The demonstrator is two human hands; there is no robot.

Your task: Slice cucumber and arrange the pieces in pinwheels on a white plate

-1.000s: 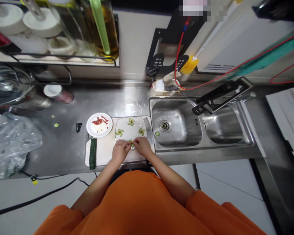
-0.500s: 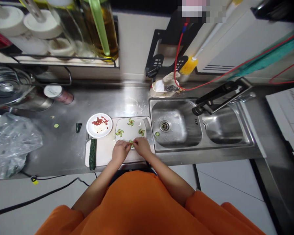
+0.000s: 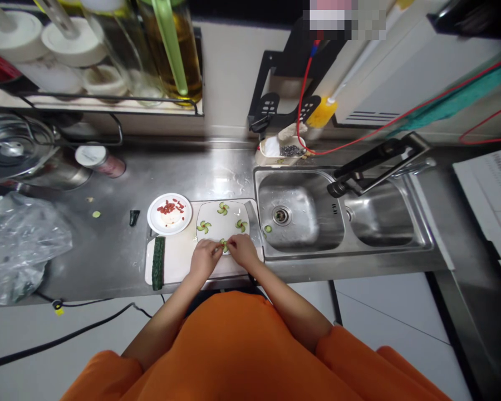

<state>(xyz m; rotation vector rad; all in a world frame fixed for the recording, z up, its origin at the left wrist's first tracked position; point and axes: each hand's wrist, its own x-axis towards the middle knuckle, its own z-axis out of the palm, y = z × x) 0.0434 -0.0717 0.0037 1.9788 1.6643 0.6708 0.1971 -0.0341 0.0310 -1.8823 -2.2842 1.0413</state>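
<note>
At the near edge of a white square plate (image 3: 223,224), both my hands meet over a small group of green cucumber slices (image 3: 224,243). My left hand (image 3: 205,258) has its fingers pinched together at the left of the slices. From the right, my right hand (image 3: 242,252) pinches close beside them; whatever either hand holds is too small to make out. Three pinwheels of cucumber slices with red centres lie on the plate, one a far pinwheel (image 3: 222,209). The plate rests on a white cutting board (image 3: 179,262), along with a length of cucumber (image 3: 158,263).
A round white plate (image 3: 153,221) with red berries overlaps the board's far left corner. Right of the board is a steel double sink (image 3: 303,209). A cucumber end (image 3: 134,217), a canister (image 3: 100,160) and a plastic bag (image 3: 23,245) are on the counter to the left.
My right hand's fingertips have shifted very slightly to the right, away from the slices. Everything else looks the same.
</note>
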